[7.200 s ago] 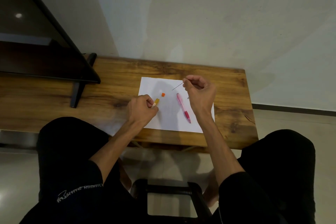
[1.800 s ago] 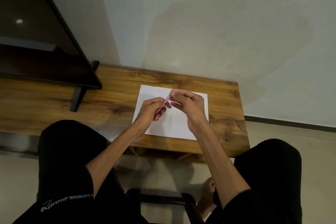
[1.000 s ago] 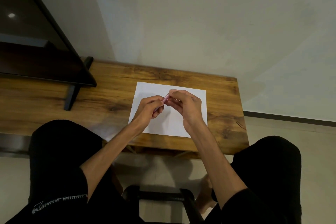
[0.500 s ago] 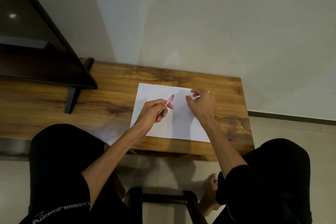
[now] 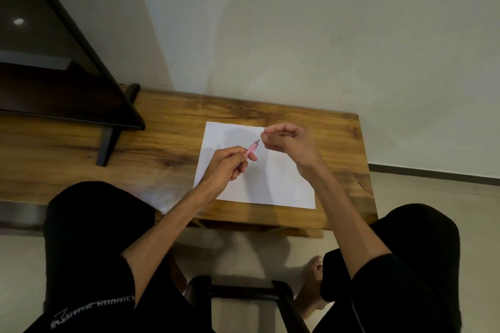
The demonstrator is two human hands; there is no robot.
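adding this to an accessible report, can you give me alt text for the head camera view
A seated person's left hand grips a pink pen over a white sheet of paper on a wooden table, its end pointed at the right hand. The right hand is pinched shut beside that end; whether it holds anything is too small to tell.

Probably home: television (image 5: 54, 89), wooden table (image 5: 162, 149).

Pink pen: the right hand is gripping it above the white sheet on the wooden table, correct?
Not quite: the hand is wrong. The head view shows the left hand gripping the pink pen above the white sheet on the wooden table. The right hand is by the pen's tip with its fingers curled, not gripping the pen.
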